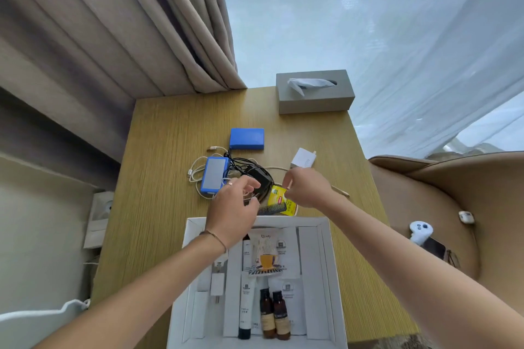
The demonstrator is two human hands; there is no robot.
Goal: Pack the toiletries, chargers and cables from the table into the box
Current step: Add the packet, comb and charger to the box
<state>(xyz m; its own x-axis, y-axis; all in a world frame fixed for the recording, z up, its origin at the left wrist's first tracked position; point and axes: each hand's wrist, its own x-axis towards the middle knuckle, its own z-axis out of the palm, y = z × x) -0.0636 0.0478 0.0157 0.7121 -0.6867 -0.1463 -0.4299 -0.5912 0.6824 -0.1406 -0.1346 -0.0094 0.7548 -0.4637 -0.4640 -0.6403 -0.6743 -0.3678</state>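
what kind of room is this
Probably a hotel room: small amenity bottles and a tube in the white box, a grey tissue box on the desk, floor-length curtains at the window.

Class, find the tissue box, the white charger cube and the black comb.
tissue box (314, 100): head view, front wall.
white charger cube (302, 161): head view, top face.
black comb (273, 210): head view, teeth.

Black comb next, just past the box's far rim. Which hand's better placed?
Left, probably. The left hand hovers open right beside the black comb, its fingers close above the comb's near end. The right hand sits farther over and seems to pinch something thin by the yellow sachet.
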